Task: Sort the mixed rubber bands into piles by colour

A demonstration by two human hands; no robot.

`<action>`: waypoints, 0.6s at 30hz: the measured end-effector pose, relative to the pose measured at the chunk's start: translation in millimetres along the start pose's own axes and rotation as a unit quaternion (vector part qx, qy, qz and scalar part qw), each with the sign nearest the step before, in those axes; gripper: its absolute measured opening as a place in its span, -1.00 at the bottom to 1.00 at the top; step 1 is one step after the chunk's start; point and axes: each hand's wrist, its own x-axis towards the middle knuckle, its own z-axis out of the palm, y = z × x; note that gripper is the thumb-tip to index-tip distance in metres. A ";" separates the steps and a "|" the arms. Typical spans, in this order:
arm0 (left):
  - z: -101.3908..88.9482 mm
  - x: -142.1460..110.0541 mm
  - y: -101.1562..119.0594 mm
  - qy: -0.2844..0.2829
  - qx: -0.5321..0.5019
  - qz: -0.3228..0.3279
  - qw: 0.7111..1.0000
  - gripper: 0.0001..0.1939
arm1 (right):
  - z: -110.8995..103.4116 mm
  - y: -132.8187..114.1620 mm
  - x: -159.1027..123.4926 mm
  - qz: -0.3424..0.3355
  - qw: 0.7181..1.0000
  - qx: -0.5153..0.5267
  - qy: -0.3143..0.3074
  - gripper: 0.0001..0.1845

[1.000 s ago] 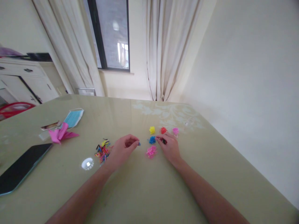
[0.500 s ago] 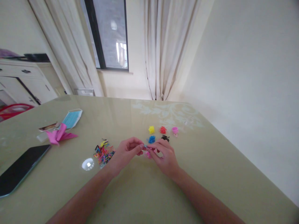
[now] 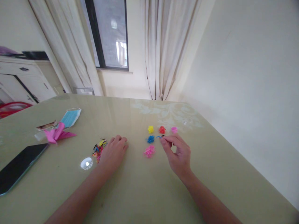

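My right hand [image 3: 178, 154] pinches a thin blue rubber band [image 3: 158, 137] between thumb and forefinger, just right of the blue heap [image 3: 150, 139]. A pink heap [image 3: 149, 151] lies nearer me, a yellow heap [image 3: 150, 129] and a red heap [image 3: 162, 129] farther off. Of the black heap [image 3: 163, 135], only a bit shows behind my fingers. My left hand [image 3: 114, 151] is palm down at the right side of a mixed-colour pile of small bands [image 3: 98, 150], covering part of it. Its fingers are bent and slightly apart, with the tips partly hidden; nothing shows in them.
A small pink cup-like piece [image 3: 174, 130] stands beyond my right hand. On the left lie a shiny clear dome [image 3: 86, 163], a dark phone or tablet [image 3: 22, 166], a pink folded paper shape [image 3: 58, 133] and a blue face mask [image 3: 71, 118]. The table [image 3: 140, 193] meets a wall at right.
My hands came together over the pink heap, then parted. The right now holds the blue band near the blue heap; the left has moved back left to the mixed pile.
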 end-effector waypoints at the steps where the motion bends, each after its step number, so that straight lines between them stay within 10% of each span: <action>1: 0.8 1.1 -0.4 -0.016 0.000 0.000 1.000 -0.74 | -0.6 0.1 0.0 0.000 1.000 0.001 0.002 -0.89; 18: -0.7 2.5 4.1 -0.029 -0.022 0.012 0.999 -0.74 | 2.7 7.5 -1.4 -0.018 1.000 -0.014 0.012 -0.92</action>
